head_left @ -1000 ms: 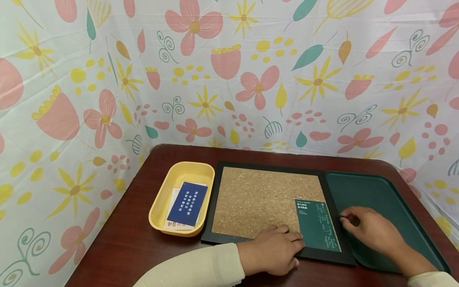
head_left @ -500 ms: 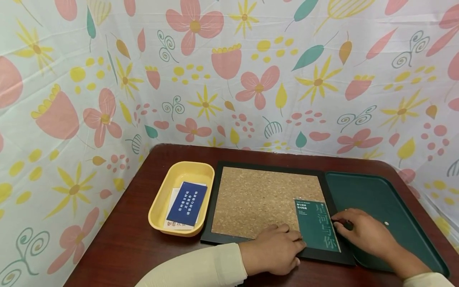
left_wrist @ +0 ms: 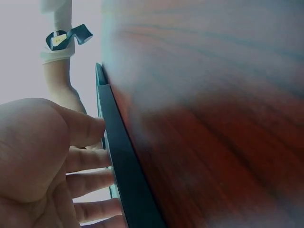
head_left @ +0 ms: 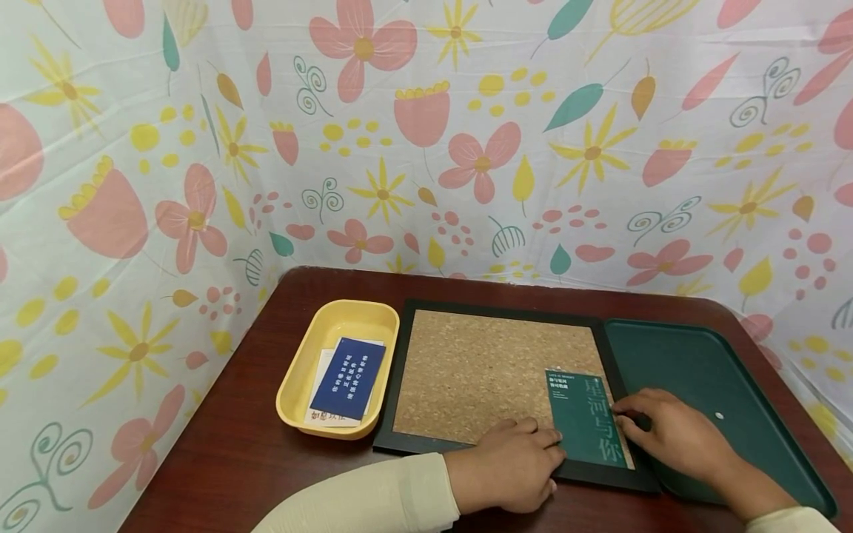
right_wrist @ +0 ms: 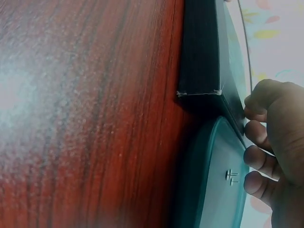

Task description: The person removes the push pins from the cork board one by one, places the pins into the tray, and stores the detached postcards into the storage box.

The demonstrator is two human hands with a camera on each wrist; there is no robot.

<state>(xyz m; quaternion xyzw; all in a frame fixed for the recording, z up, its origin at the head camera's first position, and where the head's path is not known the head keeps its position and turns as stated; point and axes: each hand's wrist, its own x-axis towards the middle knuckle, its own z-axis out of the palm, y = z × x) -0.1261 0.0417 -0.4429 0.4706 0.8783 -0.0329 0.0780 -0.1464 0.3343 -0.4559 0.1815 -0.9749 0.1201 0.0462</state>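
Observation:
In the head view a green card (head_left: 578, 414) with pale lettering lies on the right part of a black-framed cork board (head_left: 486, 370). My left hand (head_left: 509, 463) rests on the board's near edge, its fingers spread over the frame and cork, the fingertips touching the card's left side. From the right, my right hand (head_left: 680, 433) reaches across the frame, with index finger and thumb at the card's right edge and a small gap between their tips. The right wrist view shows the other fingers of that right hand (right_wrist: 285, 137) loosely bent above the frame's side.
A dark green tray (head_left: 666, 348) lies against the board's right side, with small metal pins (right_wrist: 231, 175) in it. At the left stands a yellow bin (head_left: 360, 311) holding a blue card (head_left: 349, 377) over paler ones. A flowered curtain (head_left: 426, 185) hangs behind the table.
My right hand has moved left from over the tray side to the card's right edge. The card has shifted slightly left, baring a strip of cork. The left hand stays almost still.

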